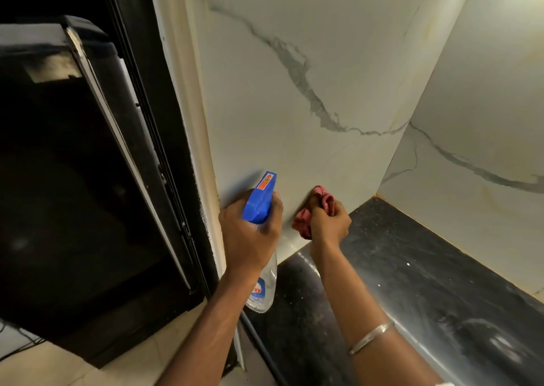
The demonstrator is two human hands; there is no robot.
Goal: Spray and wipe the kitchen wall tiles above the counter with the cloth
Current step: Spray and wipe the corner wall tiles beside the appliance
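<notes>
White marble-look wall tiles (294,114) with grey veins rise above a black counter (412,268). My left hand (248,238) grips a clear spray bottle (263,291) by its blue trigger head (260,198), nozzle pointing up at the lower tile. Just to its right, my right hand (331,223) holds a bunched pink cloth (306,215) pressed against the tile, a little above the counter's back edge. A silver bangle (371,337) sits on my right forearm.
A tall black appliance (73,179) stands left of the wall's cream edge (188,120). A second tiled wall (477,150) meets the first in a corner at the right. Beige floor tiles (88,371) lie below left.
</notes>
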